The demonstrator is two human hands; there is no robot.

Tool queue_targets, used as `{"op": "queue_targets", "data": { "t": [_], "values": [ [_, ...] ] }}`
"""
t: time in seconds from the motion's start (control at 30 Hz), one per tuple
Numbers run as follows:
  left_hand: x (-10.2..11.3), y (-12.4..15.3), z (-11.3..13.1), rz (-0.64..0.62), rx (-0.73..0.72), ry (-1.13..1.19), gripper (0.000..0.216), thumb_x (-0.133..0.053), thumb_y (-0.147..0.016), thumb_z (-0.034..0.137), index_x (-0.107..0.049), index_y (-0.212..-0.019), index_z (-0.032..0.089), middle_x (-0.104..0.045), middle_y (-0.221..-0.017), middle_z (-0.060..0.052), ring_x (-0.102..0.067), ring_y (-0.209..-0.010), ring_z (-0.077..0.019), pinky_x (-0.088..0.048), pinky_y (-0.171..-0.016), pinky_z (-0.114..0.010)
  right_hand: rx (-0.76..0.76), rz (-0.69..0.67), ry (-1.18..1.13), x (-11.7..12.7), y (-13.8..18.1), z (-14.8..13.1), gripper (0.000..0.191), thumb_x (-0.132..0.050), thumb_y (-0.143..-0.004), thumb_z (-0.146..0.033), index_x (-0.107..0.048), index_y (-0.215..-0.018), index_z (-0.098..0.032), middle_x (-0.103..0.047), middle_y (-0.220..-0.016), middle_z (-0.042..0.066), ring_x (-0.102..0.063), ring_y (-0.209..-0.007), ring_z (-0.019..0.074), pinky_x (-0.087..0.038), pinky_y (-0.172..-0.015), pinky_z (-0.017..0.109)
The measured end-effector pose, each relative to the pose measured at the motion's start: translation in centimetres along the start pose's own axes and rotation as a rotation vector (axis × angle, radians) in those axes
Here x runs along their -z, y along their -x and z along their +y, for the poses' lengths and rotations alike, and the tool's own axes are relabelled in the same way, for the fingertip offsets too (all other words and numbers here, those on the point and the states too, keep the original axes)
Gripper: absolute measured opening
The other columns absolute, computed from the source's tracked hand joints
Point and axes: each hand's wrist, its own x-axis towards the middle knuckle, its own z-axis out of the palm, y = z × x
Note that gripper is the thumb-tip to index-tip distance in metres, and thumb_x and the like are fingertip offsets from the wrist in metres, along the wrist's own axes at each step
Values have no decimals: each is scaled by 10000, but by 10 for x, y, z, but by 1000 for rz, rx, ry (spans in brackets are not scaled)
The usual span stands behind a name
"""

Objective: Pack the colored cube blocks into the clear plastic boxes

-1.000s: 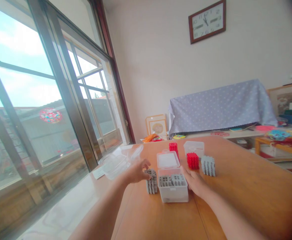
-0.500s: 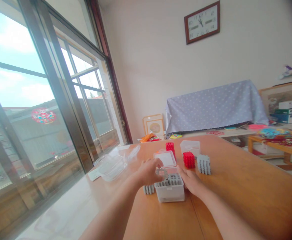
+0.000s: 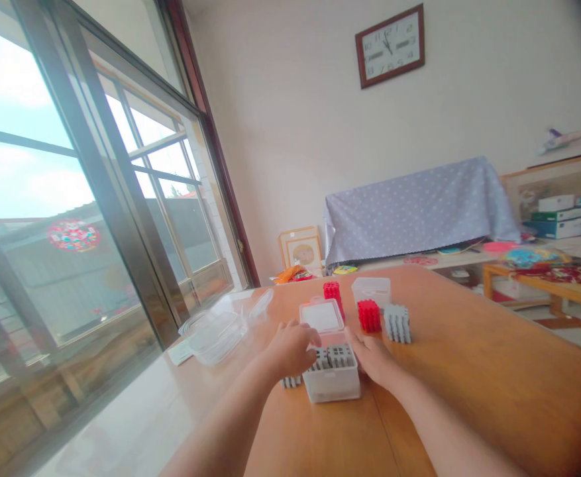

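Observation:
A clear plastic box [image 3: 332, 386] stands in front of me with its lid [image 3: 322, 316] tipped back. Grey toothed pieces [image 3: 338, 356] are packed inside. My left hand [image 3: 293, 348] is at the box's left edge with fingers curled; whatever is between them is hidden. Next to the box, partly under that hand, sits a grey toothed stack [image 3: 291, 381]. My right hand [image 3: 371, 354] lies along the box's right side, fingers stretched out and holding nothing. Beyond it are a red toothed cube [image 3: 369, 316] and a grey toothed cube [image 3: 397, 323].
Another red block [image 3: 332, 291] stands behind the lid, near a second clear container [image 3: 372, 290]. Clear plastic tubs [image 3: 215, 334] lie at the left of the wooden table [image 3: 469, 371], by the window. A cloth-covered shelf [image 3: 419, 209] is against the wall.
A grey open-framed piece pinched in my left hand above the box is no longer visible there. My left hand has lowered slightly. The right hand stays beside the box; the view has shifted slightly.

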Motion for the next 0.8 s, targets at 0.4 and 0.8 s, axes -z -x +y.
{"op": "queue_targets", "data": {
  "t": [0.4,0.8],
  "values": [
    [-2,5,1,-28,-4,-54,310,-539,-779,180,-769,-931,323,-753,-976,-36,-548,-999,-302,-387,-901,-470,24,-17,5,2,2,-6,692,-235,-960,-673,-743,-1061,-214,-769,-921,86,-660,-1091,311,-461,-916,354],
    [30,27,-61,34,167,131,419,-683,-729,281,-652,-1147,269,-689,-1181,-38,-568,-1151,-285,-400,-1015,-422,-2,14,-1,-1,2,-2,711,-265,-934,-706,-766,-944,-201,-755,-784,84,-703,-914,297,-501,-819,361]
  ]
}}
